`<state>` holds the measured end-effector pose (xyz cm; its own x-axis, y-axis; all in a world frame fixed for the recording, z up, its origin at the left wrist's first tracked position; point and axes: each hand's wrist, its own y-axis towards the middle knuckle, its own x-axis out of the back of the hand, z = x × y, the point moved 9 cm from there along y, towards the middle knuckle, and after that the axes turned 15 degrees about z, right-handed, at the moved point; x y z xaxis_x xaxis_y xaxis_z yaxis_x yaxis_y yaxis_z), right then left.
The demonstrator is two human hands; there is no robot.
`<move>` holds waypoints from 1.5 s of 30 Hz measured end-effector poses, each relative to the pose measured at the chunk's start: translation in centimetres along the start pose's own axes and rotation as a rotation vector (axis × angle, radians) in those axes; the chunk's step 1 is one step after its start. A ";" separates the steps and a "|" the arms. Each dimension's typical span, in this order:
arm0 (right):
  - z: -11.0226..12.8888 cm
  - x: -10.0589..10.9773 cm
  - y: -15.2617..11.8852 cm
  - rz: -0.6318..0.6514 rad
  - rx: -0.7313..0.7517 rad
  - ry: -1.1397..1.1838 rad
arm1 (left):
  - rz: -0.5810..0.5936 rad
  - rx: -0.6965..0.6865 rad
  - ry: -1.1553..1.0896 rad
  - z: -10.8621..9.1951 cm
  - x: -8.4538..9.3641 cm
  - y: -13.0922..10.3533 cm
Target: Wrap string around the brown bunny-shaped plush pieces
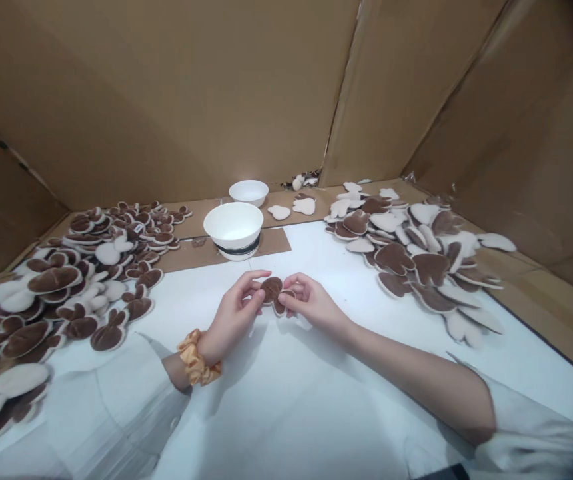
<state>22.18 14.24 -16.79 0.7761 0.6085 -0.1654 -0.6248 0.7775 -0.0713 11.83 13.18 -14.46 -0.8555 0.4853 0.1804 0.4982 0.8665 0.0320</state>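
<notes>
Both hands pinch one small brown fabric piece (pixel 272 289) with a pale edge, held over the white tabletop (pixel 286 387). It looks like the bunny-head-shaped pieces in the left pile. My left hand (pixel 239 303) is closed on its rounded end, thumb in front. My right hand (pixel 314 303) grips the narrower, ear-like lobes at the other end between thumb and fingers. An orange scrunchie (pixel 197 360) circles my left wrist. Fingertips cover part of the piece's edges.
Brown and cream bunny-shaped pieces (pixel 111 330) are heaped at left. Larger flat pieces (pixel 429 267) form a loose pile at right. Two white bowls (pixel 233 223) stand on cardboard behind my hands, beside cream pieces (pixel 279 212). Cardboard walls (pixel 191 87) enclose the back and sides.
</notes>
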 end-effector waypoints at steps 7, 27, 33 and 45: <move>-0.2 0.1 0.2 0.090 -0.025 -0.003 | 0.032 -0.030 0.038 -0.2 -0.2 -0.1; 0.7 1.0 -0.3 -0.104 0.081 -0.080 | 0.041 -0.051 -0.185 0.1 -1.3 0.2; 3.5 0.0 -2.0 -0.210 0.299 -0.661 | -0.047 -0.038 -0.258 0.4 -0.7 0.2; 5.2 -3.6 -3.1 -0.332 0.514 -1.387 | -0.138 0.019 -0.297 1.3 -0.6 -0.2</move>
<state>21.79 10.45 -10.85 0.5186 -0.1641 0.8391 -0.5416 0.6964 0.4709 12.06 12.89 -15.89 -0.9201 0.3732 -0.1189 0.3739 0.9273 0.0172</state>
